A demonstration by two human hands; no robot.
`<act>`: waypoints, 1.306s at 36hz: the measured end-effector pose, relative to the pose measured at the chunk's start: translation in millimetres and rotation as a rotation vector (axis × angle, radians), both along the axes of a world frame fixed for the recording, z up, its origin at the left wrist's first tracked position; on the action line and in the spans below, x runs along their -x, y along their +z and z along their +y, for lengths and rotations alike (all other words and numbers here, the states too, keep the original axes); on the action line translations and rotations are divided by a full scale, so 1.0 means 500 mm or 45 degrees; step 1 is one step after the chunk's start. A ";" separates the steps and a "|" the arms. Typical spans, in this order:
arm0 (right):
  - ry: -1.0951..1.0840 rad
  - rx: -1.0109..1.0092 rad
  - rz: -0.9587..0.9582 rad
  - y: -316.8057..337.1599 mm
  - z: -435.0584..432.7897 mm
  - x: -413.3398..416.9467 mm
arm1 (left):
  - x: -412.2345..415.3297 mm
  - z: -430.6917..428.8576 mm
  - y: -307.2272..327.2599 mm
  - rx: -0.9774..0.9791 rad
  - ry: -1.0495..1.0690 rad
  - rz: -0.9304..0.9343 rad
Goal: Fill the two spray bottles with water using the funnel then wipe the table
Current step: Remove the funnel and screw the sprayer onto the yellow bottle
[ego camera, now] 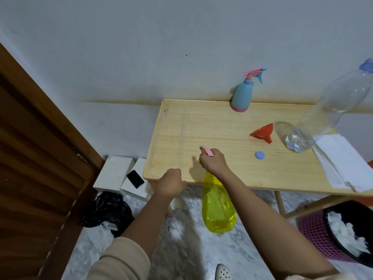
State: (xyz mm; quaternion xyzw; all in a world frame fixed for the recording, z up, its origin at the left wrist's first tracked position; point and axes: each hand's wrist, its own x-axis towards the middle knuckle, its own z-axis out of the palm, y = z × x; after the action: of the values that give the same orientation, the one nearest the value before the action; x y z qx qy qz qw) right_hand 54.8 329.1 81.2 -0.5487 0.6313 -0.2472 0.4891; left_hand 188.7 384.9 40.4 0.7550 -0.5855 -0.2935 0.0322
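My right hand (214, 161) grips the pink trigger head of a yellow spray bottle (218, 205), held tilted over the near edge of the wooden table (181, 128) with its nozzle toward the table top. My left hand (171, 183) is a closed fist at the table's front edge, with nothing visible in it. A blue spray bottle with a pink base (243, 93) stands at the back against the wall. A red funnel (263, 133) lies on its side to the right. A large clear plastic bottle (327, 110) leans beside it. Its blue cap (260, 155) lies loose.
White papers (343, 160) lie on the table's right end. A purple basket lined with black plastic (341, 235) stands on the floor at right. White boxes with a phone (135, 178) and a black bag (109, 209) sit left. A brown wooden door (34, 158) stands far left.
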 end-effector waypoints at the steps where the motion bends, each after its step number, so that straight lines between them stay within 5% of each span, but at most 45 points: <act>1: 0.004 0.006 -0.002 0.001 0.001 -0.002 | -0.001 0.001 0.000 -0.006 0.004 -0.006; 18: 0.022 -0.065 -0.039 -0.001 0.025 -0.037 | -0.017 0.015 -0.006 -0.081 -0.023 -0.208; 36: -0.028 -0.089 -0.093 0.012 0.024 -0.056 | -0.037 0.010 -0.008 -0.072 -0.006 -0.168; 47: -0.071 0.397 0.019 0.044 -0.031 -0.046 | -0.029 -0.055 0.087 0.030 -0.137 0.370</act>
State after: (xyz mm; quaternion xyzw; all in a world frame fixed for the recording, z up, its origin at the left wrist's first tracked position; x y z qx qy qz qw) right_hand 77.8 313.6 103.2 -0.6020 0.6040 -0.3515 0.3863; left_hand 203.4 357.2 83.8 0.6717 -0.6177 -0.3940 0.1096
